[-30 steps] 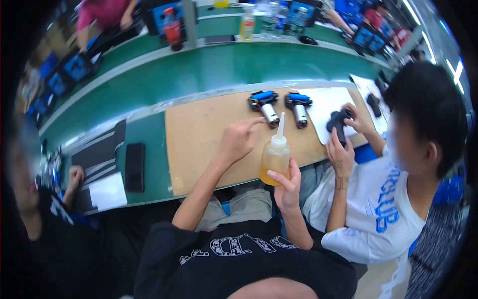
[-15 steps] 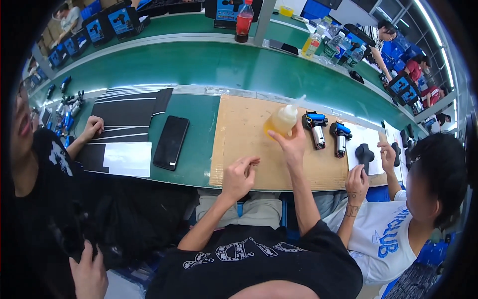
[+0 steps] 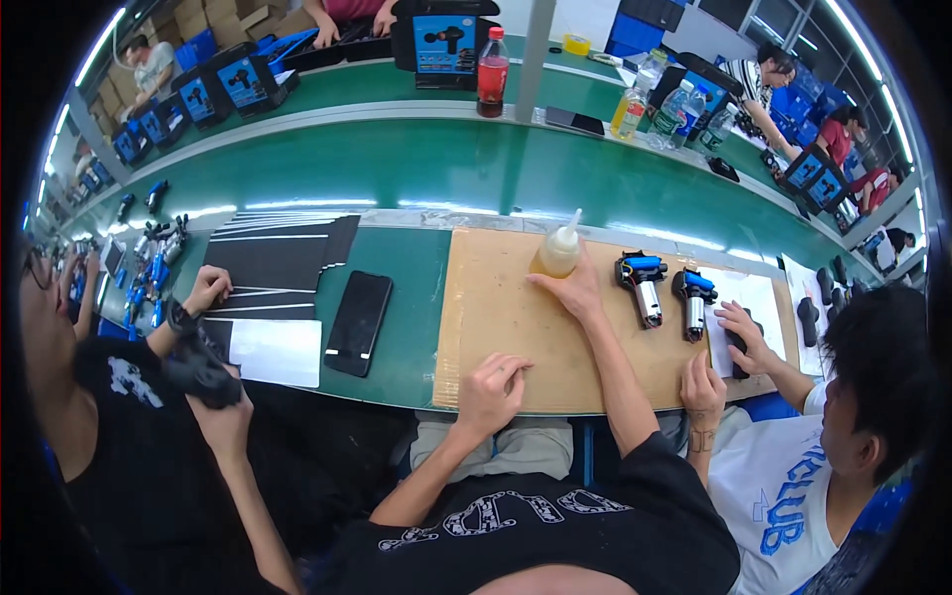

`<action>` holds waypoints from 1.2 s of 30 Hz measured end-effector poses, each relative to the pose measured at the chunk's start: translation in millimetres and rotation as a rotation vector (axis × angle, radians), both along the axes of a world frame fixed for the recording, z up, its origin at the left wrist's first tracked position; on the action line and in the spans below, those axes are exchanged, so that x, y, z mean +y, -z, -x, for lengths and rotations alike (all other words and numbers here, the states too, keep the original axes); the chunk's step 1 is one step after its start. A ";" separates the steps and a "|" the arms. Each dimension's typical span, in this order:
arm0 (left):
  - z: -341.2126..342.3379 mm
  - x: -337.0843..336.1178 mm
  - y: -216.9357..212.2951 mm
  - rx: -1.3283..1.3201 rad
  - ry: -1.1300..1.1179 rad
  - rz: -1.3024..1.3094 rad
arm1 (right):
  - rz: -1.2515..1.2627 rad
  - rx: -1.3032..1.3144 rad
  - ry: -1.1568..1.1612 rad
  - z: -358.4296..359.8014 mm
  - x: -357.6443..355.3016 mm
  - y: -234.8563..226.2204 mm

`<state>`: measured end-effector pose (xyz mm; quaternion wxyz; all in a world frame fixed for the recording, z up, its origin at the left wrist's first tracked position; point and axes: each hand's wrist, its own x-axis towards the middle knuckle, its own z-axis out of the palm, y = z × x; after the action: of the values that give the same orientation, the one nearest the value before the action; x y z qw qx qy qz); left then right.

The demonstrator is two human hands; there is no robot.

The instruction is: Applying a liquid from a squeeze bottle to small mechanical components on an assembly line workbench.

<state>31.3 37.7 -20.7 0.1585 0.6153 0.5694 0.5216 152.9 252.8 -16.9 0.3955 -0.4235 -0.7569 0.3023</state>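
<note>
My right hand is wrapped round a squeeze bottle of pale yellow liquid with a thin pointed nozzle. The bottle is nearly upright over the far part of a cardboard sheet; whether its base touches the sheet cannot be made out. Over the sheet's near edge is my left hand, its fingers loosely curled and somewhat apart, with nothing visible in them. Two motor assemblies, each with a blue top and a silver cylinder, lie right of the bottle: one nearer, one farther right.
A black phone and dark sheets lie to the left. Co-workers sit close on both sides; the left one holds a dark part, the right one's hand covers another. Drink bottles stand on the shelf beyond.
The whole view has shifted, so the table appears lower. The squeeze bottle has gone from tilted to nearly upright. The left co-worker has raised a dark part, and the right co-worker's hand has moved onto one.
</note>
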 end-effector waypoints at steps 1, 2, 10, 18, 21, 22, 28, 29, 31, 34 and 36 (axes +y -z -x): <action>0.5 -0.2 -1.7 0.019 -0.009 0.003 | -0.002 0.002 0.003 -1.4 1.1 0.4; 0.5 0.4 -2.9 0.037 -0.020 0.006 | 0.034 0.033 -0.032 -2.8 2.3 0.3; -0.2 3.3 -2.0 0.063 -0.072 0.002 | 0.033 0.046 -0.145 -5.8 1.2 -6.6; -2.9 -1.3 3.9 0.085 -0.098 0.019 | 0.083 0.083 -0.233 -9.1 -2.1 -8.9; -1.0 -0.1 4.7 0.079 -0.117 -0.017 | 0.059 0.029 -0.245 -6.5 -1.1 -9.7; -0.8 -0.6 3.3 0.076 -0.126 -0.016 | 0.066 0.012 -0.247 -3.1 -1.8 -10.2; 4.3 -13.3 -14.1 -0.101 -0.068 -0.113 | -0.010 0.052 -0.252 -9.7 -2.7 -3.4; 9.7 -16.3 -29.9 -0.015 -0.137 -0.309 | -0.050 0.124 -0.220 -10.8 -2.0 -0.6; 32.8 -24.8 -101.9 0.004 -0.211 -0.593 | -0.055 0.105 -0.219 -20.8 5.2 6.5; 68.1 -24.4 -117.9 -0.128 -0.223 -0.760 | 0.001 0.099 -0.248 -11.9 -13.6 -1.6; 117.4 18.7 -92.2 -0.423 0.039 -0.534 | 0.063 0.029 -0.233 -17.6 -11.7 -2.5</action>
<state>-86.1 56.4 71.4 0.1164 0.5242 0.3551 0.7652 170.5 241.1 -14.4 0.3551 -0.3404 -0.7853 0.3760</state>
